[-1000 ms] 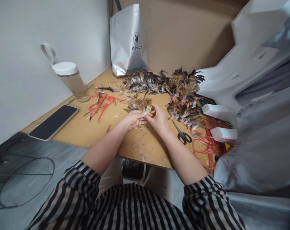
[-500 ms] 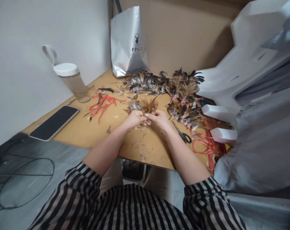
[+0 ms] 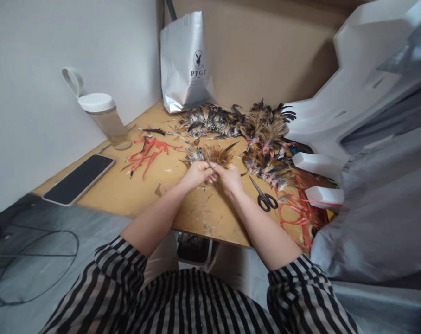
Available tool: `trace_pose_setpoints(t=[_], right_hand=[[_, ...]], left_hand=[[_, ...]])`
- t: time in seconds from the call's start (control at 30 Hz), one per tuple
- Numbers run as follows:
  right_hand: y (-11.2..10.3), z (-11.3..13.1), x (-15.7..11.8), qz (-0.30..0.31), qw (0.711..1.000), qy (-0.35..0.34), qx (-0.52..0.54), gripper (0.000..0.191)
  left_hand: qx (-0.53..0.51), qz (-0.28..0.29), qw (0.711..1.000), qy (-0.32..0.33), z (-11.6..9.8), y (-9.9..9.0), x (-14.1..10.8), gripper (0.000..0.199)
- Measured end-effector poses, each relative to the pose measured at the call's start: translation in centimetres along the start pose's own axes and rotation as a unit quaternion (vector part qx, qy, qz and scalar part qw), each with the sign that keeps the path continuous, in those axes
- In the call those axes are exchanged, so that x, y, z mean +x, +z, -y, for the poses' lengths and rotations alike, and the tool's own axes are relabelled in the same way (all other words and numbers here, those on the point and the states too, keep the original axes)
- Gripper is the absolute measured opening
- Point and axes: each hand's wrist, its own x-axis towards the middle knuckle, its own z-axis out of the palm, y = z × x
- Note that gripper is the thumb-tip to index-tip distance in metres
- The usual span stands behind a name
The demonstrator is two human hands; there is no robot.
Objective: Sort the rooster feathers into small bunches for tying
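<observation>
Both hands meet near the middle of the table (image 3: pixel 175 204), their fingertips pinched together. My left hand (image 3: pixel 198 173) is closed at the base of a small bunch of brown feathers (image 3: pixel 218 155). My right hand (image 3: pixel 229 176) pinches the same bunch from the other side, thumb against the left fingers. The feathers fan out beyond the fingers, and a long dark one points right. Greyish fluffy feathers (image 3: pixel 194 154) lie just past the left hand. What the fingertips press on is hidden. Black-handled scissors (image 3: pixel 264 197) lie beside the right hand.
Feather bundles (image 3: pixel 266 123) line the back and right of the table. Red strips (image 3: pixel 148 155) lie at left, more red ties (image 3: pixel 297 208) at right. A phone (image 3: pixel 80 178), a lidded bottle (image 3: pixel 108 120), a silver bag (image 3: pixel 184 65) and a white plastic frame (image 3: pixel 322 111) surround the work.
My right hand and forearm have shifted slightly left, uncovering more of the scissors' handles. The feather bunch is fanned wider, with a long dark feather now sticking out to the right.
</observation>
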Motion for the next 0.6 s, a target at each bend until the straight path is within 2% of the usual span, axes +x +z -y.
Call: trace_pose_setpoints(t=[0.23, 0.43, 0.6], right_hand=[[-0.5, -0.8, 0.3, 0.022, 0.999, 0.017, 0.027, 0.036], [-0.8, -1.1, 0.5, 0.057, 0.998, 0.019, 0.016, 0.035], [-0.8, -1.0, 0.5, 0.045, 0.999, -0.016, -0.023, 0.031]], left_hand=[[-0.024, 0.008, 1.0, -0.007, -0.1, -0.3, -0.1, 0.014], [-0.002, 0.013, 1.0, -0.02, -0.2, -0.5, 0.0, 0.015], [-0.012, -0.003, 1.0, -0.01, -0.8, -0.6, 0.0, 0.016]])
